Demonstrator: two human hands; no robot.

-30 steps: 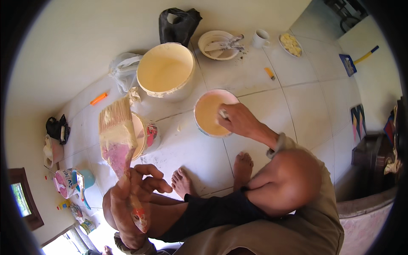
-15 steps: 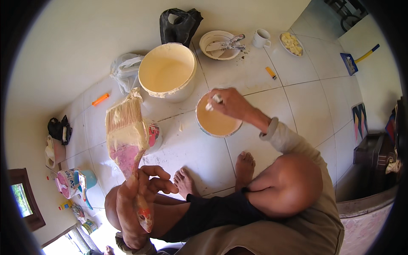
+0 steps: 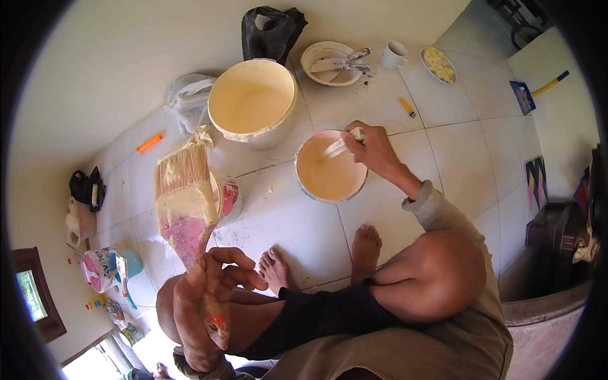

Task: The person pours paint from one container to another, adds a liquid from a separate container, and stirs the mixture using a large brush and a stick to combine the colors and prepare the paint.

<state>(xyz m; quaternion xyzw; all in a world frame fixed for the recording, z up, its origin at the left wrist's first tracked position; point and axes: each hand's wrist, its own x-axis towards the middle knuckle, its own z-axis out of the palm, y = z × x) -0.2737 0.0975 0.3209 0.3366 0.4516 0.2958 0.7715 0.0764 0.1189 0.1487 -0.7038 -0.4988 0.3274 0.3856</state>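
Observation:
My left hand (image 3: 201, 297) is closed around the handle of a wide paintbrush (image 3: 185, 209), held upright with its bristles up and thick cream paint on them. Pale red paint or colour shows on the brush's lower part. My right hand (image 3: 375, 151) grips a whitish, paint-smeared stick (image 3: 337, 148) over a small bucket (image 3: 335, 200). The stick's lower end reaches into the cream paint (image 3: 323, 176) there; its tip is hidden. Partly behind the brush stands a white tub with red markings (image 3: 230, 201).
A large cream-smeared bucket (image 3: 278, 132) stands by the wall, between a clear plastic bag (image 3: 187, 101) and a black bag (image 3: 272, 38). Beyond lie a bowl (image 3: 308, 61) with putty knives, a mug (image 3: 394, 56), a plate of yellow pieces (image 3: 438, 65), a lighter (image 3: 406, 107) and a dustpan (image 3: 522, 97).
My right hand has moved right and slightly up, and more of the stick now shows slanting into the paint. My left hand and the paintbrush stay nearly still.

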